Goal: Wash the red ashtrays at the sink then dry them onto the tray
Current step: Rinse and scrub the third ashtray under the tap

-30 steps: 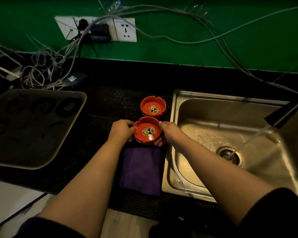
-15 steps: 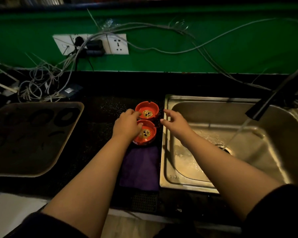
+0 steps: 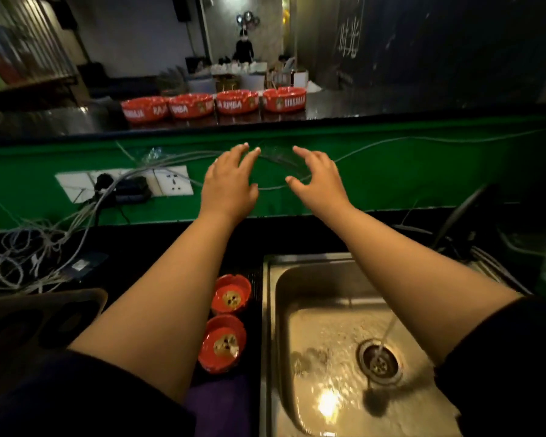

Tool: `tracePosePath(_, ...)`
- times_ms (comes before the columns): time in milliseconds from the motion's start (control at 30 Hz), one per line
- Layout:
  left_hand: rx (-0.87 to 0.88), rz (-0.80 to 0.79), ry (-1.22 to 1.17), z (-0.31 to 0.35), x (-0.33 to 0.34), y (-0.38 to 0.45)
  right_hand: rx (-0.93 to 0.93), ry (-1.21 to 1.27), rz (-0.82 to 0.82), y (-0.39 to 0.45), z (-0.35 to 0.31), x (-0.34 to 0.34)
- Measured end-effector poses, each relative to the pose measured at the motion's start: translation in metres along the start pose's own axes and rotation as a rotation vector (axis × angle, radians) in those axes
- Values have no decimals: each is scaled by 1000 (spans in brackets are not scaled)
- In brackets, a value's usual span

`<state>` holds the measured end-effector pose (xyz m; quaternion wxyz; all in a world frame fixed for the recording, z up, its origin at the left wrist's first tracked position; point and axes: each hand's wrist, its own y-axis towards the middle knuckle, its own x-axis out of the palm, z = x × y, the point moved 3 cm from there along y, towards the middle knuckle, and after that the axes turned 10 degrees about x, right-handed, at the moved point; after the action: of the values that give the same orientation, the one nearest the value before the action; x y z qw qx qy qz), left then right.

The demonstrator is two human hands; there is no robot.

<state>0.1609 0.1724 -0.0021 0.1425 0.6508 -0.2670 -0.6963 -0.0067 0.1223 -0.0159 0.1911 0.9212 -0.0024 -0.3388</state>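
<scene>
Two red ashtrays sit on the dark counter left of the sink (image 3: 270,310), one (image 3: 231,294) behind the other (image 3: 223,343). Several more red ashtrays (image 3: 213,104) stand in a row on the raised ledge above the green wall. My left hand (image 3: 229,181) and my right hand (image 3: 316,178) are both raised in front of the green wall, just below that ledge, fingers spread and holding nothing. Water runs from the tap into the drain (image 3: 379,361). A corner of the tray (image 3: 44,313) shows at the lower left.
A purple cloth (image 3: 221,402) lies in front of the near ashtray. Tangled cables (image 3: 29,257) and wall sockets (image 3: 123,184) fill the left side. The dark tap (image 3: 464,212) rises at the right of the sink. A person stands far back in the room beyond.
Both hands left the two ashtrays on the counter and rose toward the ledge. My view tilted up, revealing the row of ashtrays on the ledge.
</scene>
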Motion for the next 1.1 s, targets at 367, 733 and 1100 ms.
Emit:
tracePosePath(367,-49,49,65,-30,33,128,51,-51,-10,175,-31,-11)
tracePosePath(733,-52,216,118,-47,73,129,242,-76,-94,245,-21,18)
tracePosePath(1100,-60,184,95,-47,70,129,280,11,-54,247,-20,13)
